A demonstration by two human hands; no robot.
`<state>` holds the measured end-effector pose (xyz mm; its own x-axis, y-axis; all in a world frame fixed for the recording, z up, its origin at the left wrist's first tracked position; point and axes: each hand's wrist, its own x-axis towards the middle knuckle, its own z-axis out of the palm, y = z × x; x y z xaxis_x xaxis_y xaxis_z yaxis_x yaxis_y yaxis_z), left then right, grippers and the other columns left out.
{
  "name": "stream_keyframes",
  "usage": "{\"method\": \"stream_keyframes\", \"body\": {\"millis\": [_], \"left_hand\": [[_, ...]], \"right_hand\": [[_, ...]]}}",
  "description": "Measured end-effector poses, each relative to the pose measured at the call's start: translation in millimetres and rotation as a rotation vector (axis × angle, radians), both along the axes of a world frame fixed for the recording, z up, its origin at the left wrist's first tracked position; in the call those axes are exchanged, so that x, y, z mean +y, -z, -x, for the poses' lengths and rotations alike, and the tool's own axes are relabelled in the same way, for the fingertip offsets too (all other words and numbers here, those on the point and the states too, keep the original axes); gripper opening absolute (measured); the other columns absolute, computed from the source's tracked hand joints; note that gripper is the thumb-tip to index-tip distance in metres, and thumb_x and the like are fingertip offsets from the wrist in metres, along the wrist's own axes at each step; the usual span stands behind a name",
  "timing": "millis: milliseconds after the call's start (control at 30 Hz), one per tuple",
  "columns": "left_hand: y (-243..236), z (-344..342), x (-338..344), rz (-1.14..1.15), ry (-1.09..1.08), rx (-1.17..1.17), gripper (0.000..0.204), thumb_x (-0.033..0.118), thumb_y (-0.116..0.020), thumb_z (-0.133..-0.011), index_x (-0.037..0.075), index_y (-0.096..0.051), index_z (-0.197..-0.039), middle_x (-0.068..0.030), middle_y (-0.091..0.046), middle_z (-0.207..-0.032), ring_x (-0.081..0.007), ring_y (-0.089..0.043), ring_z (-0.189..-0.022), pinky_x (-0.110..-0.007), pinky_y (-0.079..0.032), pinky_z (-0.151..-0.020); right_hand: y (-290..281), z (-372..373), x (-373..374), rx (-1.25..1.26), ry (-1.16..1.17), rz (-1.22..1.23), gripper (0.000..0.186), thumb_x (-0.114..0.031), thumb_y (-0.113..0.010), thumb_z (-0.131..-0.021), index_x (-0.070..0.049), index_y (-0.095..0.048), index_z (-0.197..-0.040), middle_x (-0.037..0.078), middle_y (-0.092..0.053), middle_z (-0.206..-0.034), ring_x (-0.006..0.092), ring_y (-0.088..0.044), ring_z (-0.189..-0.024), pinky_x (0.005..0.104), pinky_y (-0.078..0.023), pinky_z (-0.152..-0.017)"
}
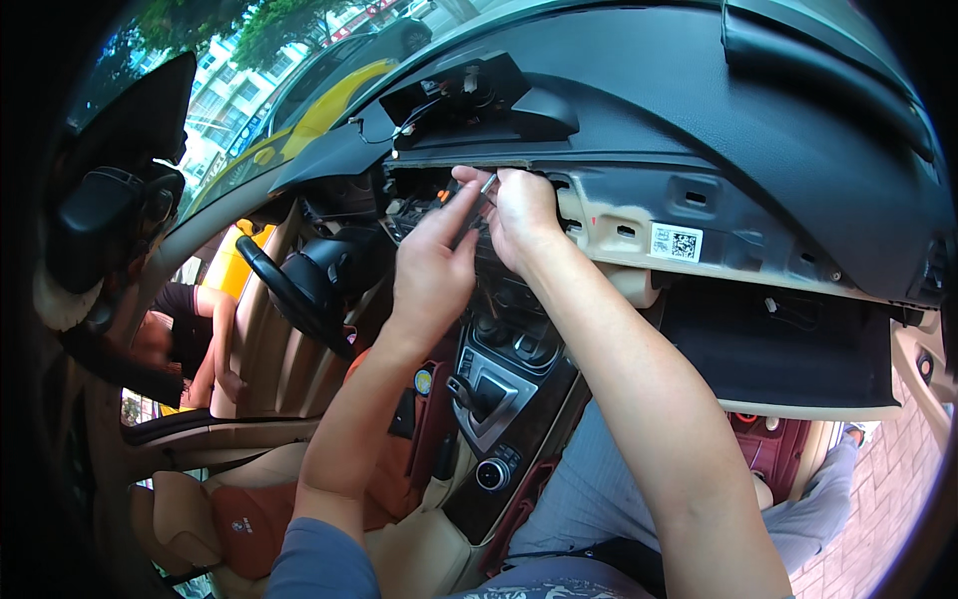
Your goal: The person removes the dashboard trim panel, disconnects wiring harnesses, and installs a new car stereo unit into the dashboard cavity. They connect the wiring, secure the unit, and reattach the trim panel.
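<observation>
Both my arms reach to an opening [414, 185] in the middle of the dashboard. My left hand [436, 262] has its fingers stretched upward and its thumb apart, with a slim dark piece lying between them. At the upper end of that piece is a thin silver tip [488, 184], beside the fingers of my right hand [525, 212]. My right hand is closed at this tip, its fingertips partly hidden. Whether the piece is a tool or a cable end I cannot tell. A small orange part [444, 196] shows in the opening behind my left fingers.
A dark screen unit [459, 95] with loose wires lies on the dashboard top. The steering wheel [289, 290] is at left, the gear lever [483, 397] below my hands. At right hangs the lowered glovebox [778, 349]. Another person's arm [222, 329] shows beyond the far door opening.
</observation>
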<state>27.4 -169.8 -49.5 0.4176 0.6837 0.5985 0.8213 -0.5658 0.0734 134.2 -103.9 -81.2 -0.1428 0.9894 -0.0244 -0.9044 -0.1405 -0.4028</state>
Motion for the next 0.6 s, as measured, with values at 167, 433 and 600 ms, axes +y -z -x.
{"method": "stream_keyframes", "body": {"millis": [167, 433, 600], "left_hand": [[2, 5, -5, -0.057, 0.000, 0.083, 0.050, 0.003, -0.066, -0.090, 0.009, -0.061, -0.140, -0.0118, -0.060, -0.092, -0.0296, -0.063, -0.075, -0.042, -0.054, -0.064], [-1, 2, 1, -0.088, -0.102, 0.180, 0.048, 0.005, -0.067, -0.089, 0.011, -0.065, -0.136, -0.0081, -0.060, -0.088, -0.0258, -0.063, -0.069, -0.040, -0.056, -0.062], [-4, 18, 15, -0.093, 0.053, 0.114, 0.053, -0.005, -0.063, -0.089, 0.013, -0.066, -0.139, -0.0094, -0.063, -0.092, -0.0291, -0.063, -0.081, -0.041, -0.052, -0.073]], "right_hand": [[-4, -1, -1, -0.039, 0.006, 0.041, 0.033, -0.018, -0.037, -0.108, 0.002, -0.063, -0.115, 0.017, -0.071, -0.108, 0.0245, -0.067, -0.096, 0.0378, -0.055, -0.085], [12, 9, 11, 0.082, 0.037, -0.029, 0.029, -0.017, -0.041, -0.107, -0.002, -0.066, -0.105, 0.013, -0.073, -0.102, 0.0213, -0.069, -0.087, 0.0363, -0.056, -0.080], [5, 10, 6, -0.521, 0.198, -0.017, 0.026, -0.021, -0.057, -0.099, 0.003, -0.067, -0.097, 0.014, -0.072, -0.092, 0.0279, -0.067, -0.084, 0.0420, -0.053, -0.079]]}}
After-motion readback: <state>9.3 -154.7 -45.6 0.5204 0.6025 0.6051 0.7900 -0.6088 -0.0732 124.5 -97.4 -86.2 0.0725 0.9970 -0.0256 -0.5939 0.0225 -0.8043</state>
